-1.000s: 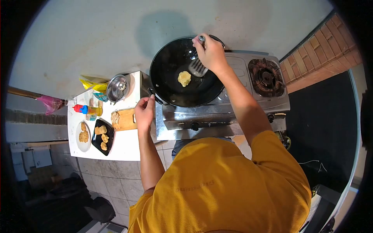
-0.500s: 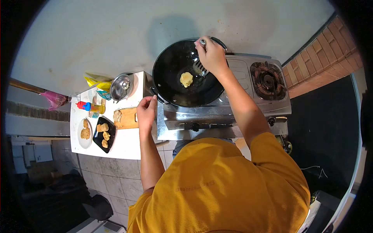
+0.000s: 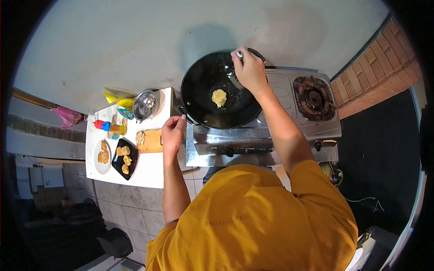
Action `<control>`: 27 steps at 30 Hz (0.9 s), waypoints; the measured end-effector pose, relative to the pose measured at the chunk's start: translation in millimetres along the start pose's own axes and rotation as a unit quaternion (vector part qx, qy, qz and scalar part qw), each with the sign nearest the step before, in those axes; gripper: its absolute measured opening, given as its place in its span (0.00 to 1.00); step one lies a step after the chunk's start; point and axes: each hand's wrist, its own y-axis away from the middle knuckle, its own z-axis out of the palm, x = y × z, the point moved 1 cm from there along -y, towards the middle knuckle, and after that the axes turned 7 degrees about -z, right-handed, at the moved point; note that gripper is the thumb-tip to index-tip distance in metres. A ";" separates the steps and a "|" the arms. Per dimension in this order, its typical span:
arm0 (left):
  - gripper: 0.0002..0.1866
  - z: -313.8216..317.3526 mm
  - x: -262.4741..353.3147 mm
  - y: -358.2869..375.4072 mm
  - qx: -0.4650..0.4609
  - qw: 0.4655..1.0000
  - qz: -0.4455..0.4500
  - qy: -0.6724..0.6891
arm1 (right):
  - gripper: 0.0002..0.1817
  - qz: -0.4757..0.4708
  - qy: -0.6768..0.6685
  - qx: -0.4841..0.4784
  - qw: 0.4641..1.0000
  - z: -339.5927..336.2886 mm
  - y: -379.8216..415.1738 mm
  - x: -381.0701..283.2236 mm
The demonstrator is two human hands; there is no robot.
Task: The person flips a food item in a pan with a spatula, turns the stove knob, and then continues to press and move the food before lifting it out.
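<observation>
A black wok (image 3: 199,86) sits on the left burner of the stove. One pale yellow piece of frying food (image 3: 219,97) lies in a little oil near its middle. My right hand (image 3: 250,72) is closed around the handle of a slotted metal spatula (image 3: 235,81). The spatula's head is down in the wok, to the right of the food, and partly hidden by the hand. My left hand (image 3: 172,132) is pinched at the wok's left loop handle (image 3: 182,111), with the fingertips against it.
Left of the stove, a white table holds a cutting board (image 3: 153,141), a metal bowl (image 3: 145,105), squeeze bottles (image 3: 110,127), a black plate (image 3: 131,161) and a white plate (image 3: 103,168) with fried pieces. A bare burner (image 3: 314,98) is at the right.
The whole view has shifted slightly right and down. My right hand has turned a little with the spatula, whose head now shows less. The left hand stays by the wok handle.
</observation>
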 end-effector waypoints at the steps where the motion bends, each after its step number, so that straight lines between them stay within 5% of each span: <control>1: 0.10 -0.6 0.5 -0.6 -0.002 1.000 0.003 -0.002 | 0.07 0.000 0.001 0.004 1.000 -0.2 0.9 0.7; 3: 0.10 -1.4 -0.4 -1.7 0.003 1.000 0.002 -0.014 | 0.07 0.073 -0.082 0.005 0.994 -0.8 1.7 0.3; 8: 0.10 -1.1 0.3 -1.0 0.001 1.000 0.008 -0.012 | 0.07 0.008 0.006 0.002 1.000 -0.3 2.9 -1.8; 10: 0.10 -1.0 2.3 -1.8 0.002 1.000 0.007 -0.014 | 0.07 0.061 -0.118 0.003 0.991 1.9 3.1 -2.7; 15: 0.10 -3.4 -3.2 -5.8 -0.003 1.000 0.002 -0.021 | 0.07 -0.012 0.020 -0.004 1.000 3.0 0.0 -2.0; 19: 0.10 -3.7 -4.7 -7.2 -0.002 1.000 0.009 -0.015 | 0.06 0.072 -0.086 0.002 0.994 5.2 -0.6 -0.7; 22: 0.10 -3.7 -2.4 -5.7 -0.009 1.000 0.010 -0.005 | 0.07 -0.009 0.027 0.021 0.999 6.3 -1.5 1.9; 27: 0.10 -3.4 1.1 -4.9 -0.010 1.000 0.000 -0.010 | 0.05 0.094 -0.065 0.024 0.993 0.8 -3.2 -5.6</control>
